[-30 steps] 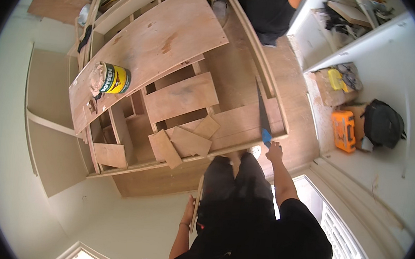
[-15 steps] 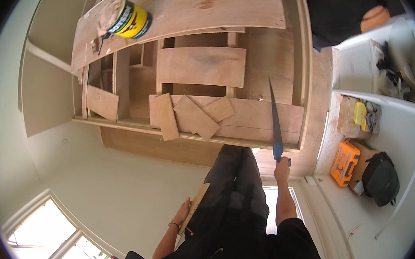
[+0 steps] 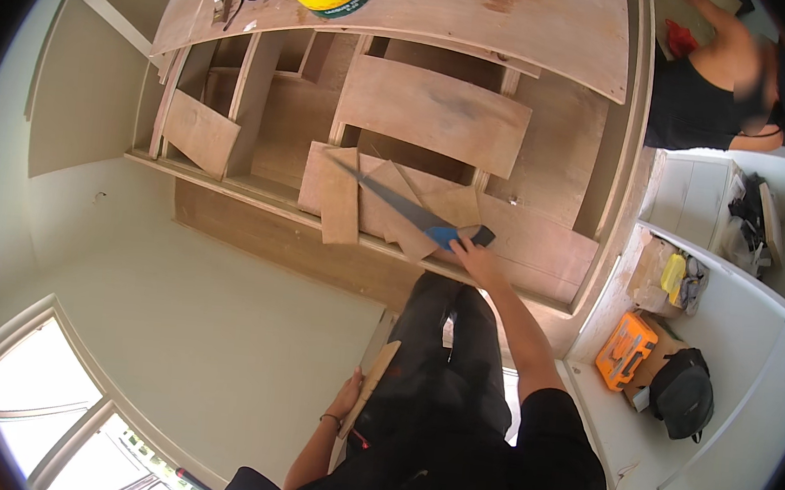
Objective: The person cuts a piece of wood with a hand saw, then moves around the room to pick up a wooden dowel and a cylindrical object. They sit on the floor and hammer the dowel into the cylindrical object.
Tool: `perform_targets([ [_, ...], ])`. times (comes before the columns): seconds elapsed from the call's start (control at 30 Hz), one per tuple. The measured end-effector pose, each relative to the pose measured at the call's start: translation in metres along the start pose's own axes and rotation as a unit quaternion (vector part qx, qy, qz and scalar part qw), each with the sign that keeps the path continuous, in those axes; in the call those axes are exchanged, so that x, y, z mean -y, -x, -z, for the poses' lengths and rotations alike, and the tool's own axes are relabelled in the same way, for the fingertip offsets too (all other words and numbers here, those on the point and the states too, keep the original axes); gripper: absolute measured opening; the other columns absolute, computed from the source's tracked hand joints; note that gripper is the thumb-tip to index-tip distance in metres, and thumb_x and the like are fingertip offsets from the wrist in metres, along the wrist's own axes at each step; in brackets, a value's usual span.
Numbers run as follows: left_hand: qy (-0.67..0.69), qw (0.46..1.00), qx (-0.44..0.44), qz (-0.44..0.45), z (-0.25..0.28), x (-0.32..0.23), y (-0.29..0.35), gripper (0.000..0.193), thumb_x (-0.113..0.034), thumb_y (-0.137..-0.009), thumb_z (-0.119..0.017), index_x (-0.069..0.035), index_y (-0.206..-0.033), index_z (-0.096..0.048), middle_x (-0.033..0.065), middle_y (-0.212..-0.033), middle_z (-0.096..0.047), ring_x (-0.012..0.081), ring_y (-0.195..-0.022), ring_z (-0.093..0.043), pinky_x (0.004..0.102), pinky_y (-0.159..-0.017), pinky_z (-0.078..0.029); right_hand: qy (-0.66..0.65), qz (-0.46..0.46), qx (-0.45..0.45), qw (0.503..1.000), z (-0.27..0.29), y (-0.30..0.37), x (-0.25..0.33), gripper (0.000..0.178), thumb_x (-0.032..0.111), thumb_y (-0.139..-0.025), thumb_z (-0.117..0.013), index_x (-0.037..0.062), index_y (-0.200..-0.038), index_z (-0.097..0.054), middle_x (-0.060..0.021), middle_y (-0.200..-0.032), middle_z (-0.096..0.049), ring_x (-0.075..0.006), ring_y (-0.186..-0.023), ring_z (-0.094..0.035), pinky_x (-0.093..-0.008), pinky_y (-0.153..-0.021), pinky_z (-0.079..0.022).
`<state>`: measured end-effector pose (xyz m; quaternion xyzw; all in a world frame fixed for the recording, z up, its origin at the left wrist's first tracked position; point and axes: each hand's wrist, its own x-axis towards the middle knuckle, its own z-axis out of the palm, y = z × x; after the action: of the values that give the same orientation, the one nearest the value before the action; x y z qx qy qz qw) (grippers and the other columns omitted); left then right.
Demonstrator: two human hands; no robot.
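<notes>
At the wooden frame's (image 3: pixel 266 200) near edge, the right hand (image 3: pixel 474 254) grips the saw (image 3: pixel 409 211), best held level over the frame's loose pieces (image 3: pixel 341 205), while the left hand (image 3: pixel 349 393) clasps 1 board (image 3: pixel 374 374) this side of the frame.

Handsaw (image 3: pixel 405 209), one: long, dark grey blade tapering to a narrow tip; blue-and-black handle. Held by the handle in the right hand (image 3: pixel 472 255), blade extending forward and to the left, slightly blurred. Crosses in view over loose plywood offcuts (image 3: pixel 341 217); whether it touches them cannot be told.

Wood strip (image 3: pixel 373 379), one: light tan, straight, narrow, seen nearly edge-on. Gripped in the left hand (image 3: pixel 345 398), tilted with its far end leaning right, alongside the dark trousers (image 3: pixel 427 379); lower end near the wrist.
</notes>
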<state>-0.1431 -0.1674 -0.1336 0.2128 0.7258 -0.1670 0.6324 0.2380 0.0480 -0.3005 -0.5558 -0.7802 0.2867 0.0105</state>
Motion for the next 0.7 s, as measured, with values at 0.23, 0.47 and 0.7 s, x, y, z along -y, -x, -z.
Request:
perform_targets([
  [0.23, 0.069, 0.997, 0.043, -0.007, -0.002, 0.009, -0.021, 0.087, -0.073, -0.094, -0.019, 0.001, -0.112, -0.060, 0.0080, -0.074, -0.057, 0.0173, -0.064, -0.055, 0.0308, -0.063, -0.048, 0.049, -0.014, 0.102, 0.994, 0.032, -0.057, 0.036, 0.038, 0.013, -0.088, -0.058, 0.0167, -0.125, -0.054, -0.0200, -0.120, -0.056, -0.0348, -0.079, -0.068, -0.0437, -0.072, -0.056],
  [0.47, 0.132, 0.986, 0.046, -0.091, 0.003, -0.032, -0.014, 0.086, -0.077, -0.092, -0.019, -0.003, -0.103, -0.061, 0.0036, -0.065, -0.052, 0.0127, -0.055, -0.051, 0.0270, -0.052, -0.044, -0.368, -0.317, -0.300, 0.821, 0.152, 0.059, -0.040, 0.040, -0.003, -0.086, -0.055, 0.0086, -0.124, -0.051, -0.0069, -0.096, -0.060, -0.0158, -0.083, -0.061, -0.0289, -0.065, -0.056],
  [0.7, 0.109, 0.983, -0.029, -0.146, 0.052, -0.067, -0.117, 0.083, -0.078, -0.091, -0.021, -0.005, -0.093, -0.058, 0.0022, -0.063, -0.049, 0.0127, -0.053, -0.050, 0.0265, -0.049, -0.043, -0.373, -0.631, -0.207, 0.648, 0.163, 0.283, -0.128, 0.024, 0.026, -0.085, -0.058, 0.0089, -0.103, -0.058, -0.0045, -0.079, -0.060, -0.0198, -0.065, -0.064, -0.0350, -0.054, -0.050],
])
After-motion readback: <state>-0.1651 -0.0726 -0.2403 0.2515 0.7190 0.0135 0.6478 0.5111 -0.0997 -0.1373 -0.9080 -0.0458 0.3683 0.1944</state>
